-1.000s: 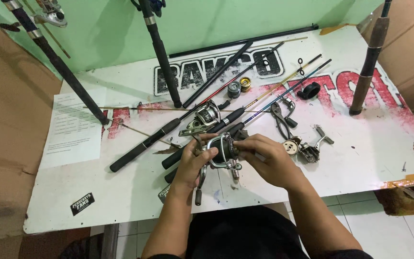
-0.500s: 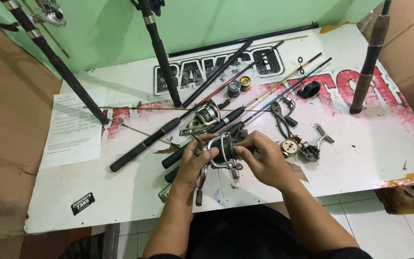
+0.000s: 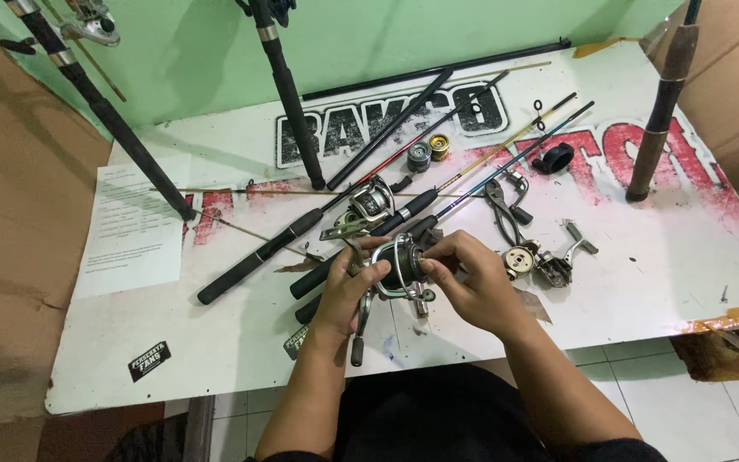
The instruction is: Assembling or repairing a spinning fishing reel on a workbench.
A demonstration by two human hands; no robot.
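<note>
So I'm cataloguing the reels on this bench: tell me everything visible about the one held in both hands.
The spinning reel is dark, apparently metal, with a silvery wire bail arching over its spool. It is held just above the white table, in front of the rod handles. The left hand grips its left side; the right hand pinches its right. A handle with a dark knob hangs below.

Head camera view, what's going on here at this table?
A person sits at a white table with both hands on a fishing reel. The left hand grips its body; the right hand pinches the spool end. Fishing rods lie across the table, with another reel, pliers, loose reel parts and a sheet of paper around them.
</note>
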